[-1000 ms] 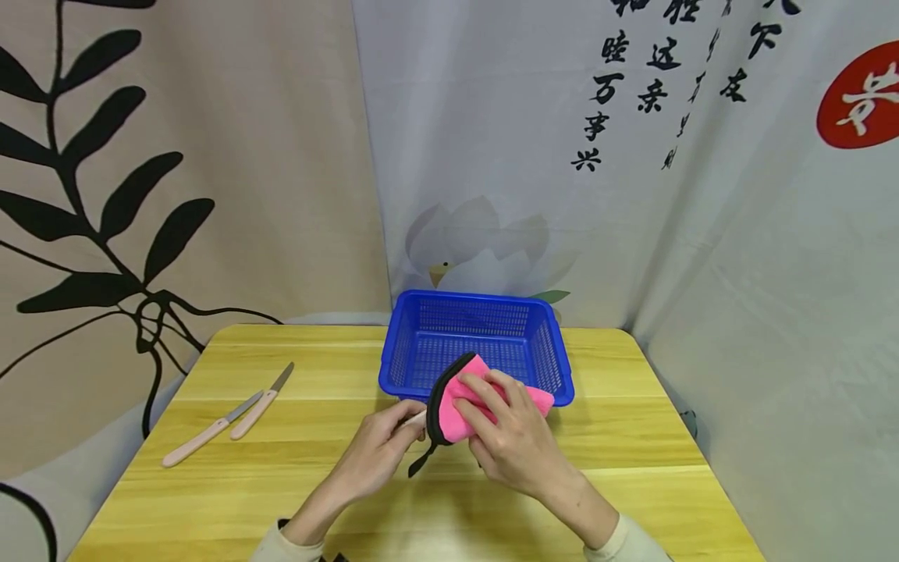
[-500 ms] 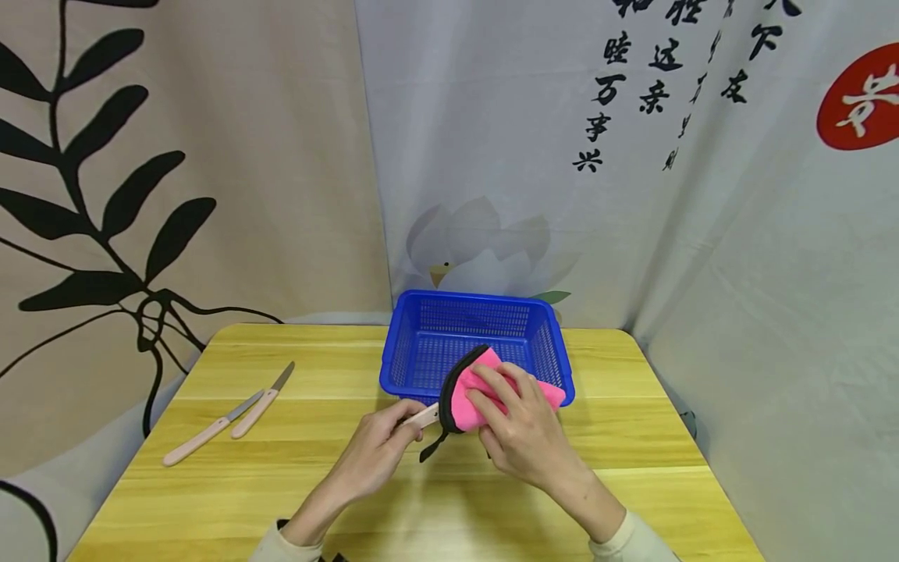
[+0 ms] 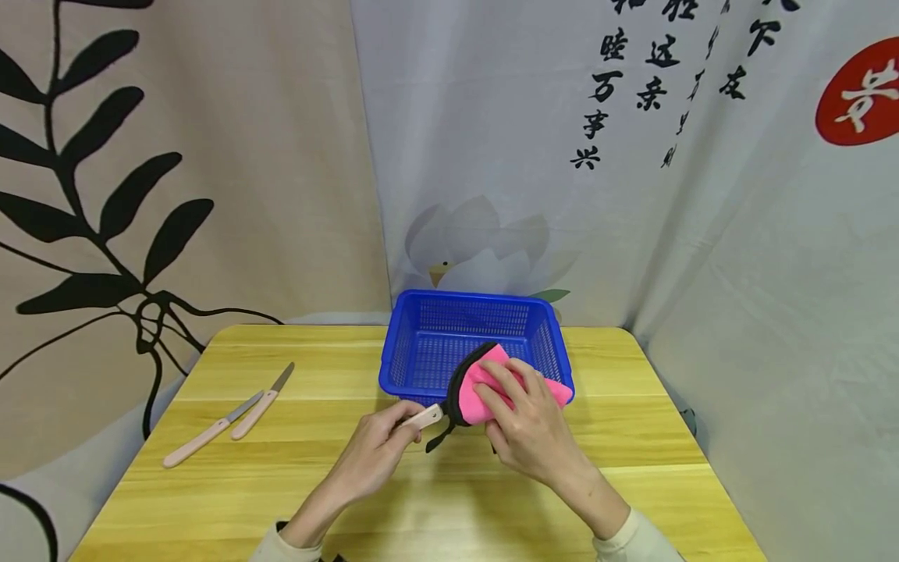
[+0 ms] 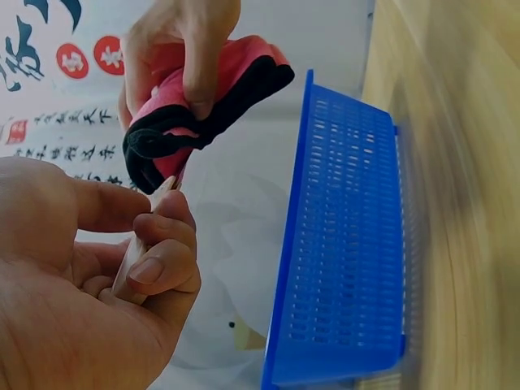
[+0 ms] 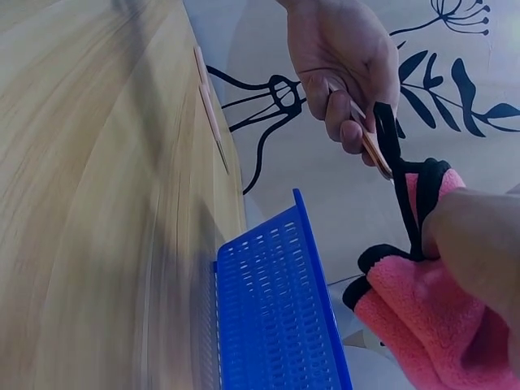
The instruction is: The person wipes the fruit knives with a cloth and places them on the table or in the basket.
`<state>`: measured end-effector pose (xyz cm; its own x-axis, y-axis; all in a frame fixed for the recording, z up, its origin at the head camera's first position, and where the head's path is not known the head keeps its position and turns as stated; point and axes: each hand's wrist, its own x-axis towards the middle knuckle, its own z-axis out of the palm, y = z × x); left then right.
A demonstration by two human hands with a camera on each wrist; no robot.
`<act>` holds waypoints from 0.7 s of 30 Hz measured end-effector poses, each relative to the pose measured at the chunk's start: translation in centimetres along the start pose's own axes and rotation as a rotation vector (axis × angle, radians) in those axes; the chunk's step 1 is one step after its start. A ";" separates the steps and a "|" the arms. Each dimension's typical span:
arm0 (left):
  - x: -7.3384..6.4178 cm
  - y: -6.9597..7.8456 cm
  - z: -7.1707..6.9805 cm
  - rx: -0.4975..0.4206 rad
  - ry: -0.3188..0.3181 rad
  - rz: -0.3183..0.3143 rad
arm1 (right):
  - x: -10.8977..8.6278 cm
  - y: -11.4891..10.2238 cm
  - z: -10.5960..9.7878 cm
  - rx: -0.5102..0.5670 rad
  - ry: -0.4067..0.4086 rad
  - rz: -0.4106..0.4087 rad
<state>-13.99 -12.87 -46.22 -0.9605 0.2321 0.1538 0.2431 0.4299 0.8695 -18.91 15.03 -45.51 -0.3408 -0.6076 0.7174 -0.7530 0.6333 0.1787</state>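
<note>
My left hand (image 3: 378, 446) grips the pale handle of a knife (image 3: 425, 416), which points right and slightly away from me. A pink cloth (image 3: 467, 400) with black edging and a black hanging loop is folded over the blade, hiding most of it. Through the cloth, my right hand (image 3: 528, 428) pinches the blade, thumb below and fingers on top. In the left wrist view the cloth (image 4: 244, 69) bunches just past the handle's end. The right wrist view has the loop (image 5: 387, 132) sticking up beside the knife handle (image 5: 370, 148).
Both hands are raised over the wooden table (image 3: 281, 499), in front of a blue mesh basket (image 3: 407, 343) at the back. Two more knives with pale handles lie at the left, one knife (image 3: 200, 442) nearer and the other knife (image 3: 260, 407) beside it. Printed curtains hang behind.
My right hand and the cloth have slid rightward and a little away from me, along the knife. More of the handle now shows between the hands. The left hand has stayed nearly still.
</note>
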 end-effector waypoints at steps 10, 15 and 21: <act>-0.1 0.0 -0.3 0.002 -0.001 -0.013 | -0.1 0.8 -0.2 -0.016 0.003 0.013; -0.3 -0.1 -0.6 -0.022 -0.008 -0.021 | -0.3 1.4 -0.2 -0.024 0.023 0.019; -0.5 -0.5 -1.0 -0.058 -0.013 -0.034 | -0.8 2.1 -0.5 -0.034 0.036 0.043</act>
<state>-13.75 -14.05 -46.29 -0.9662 0.2294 0.1177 0.2014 0.3866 0.9000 -19.97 17.10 -45.41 -0.3516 -0.5618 0.7488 -0.7179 0.6752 0.1695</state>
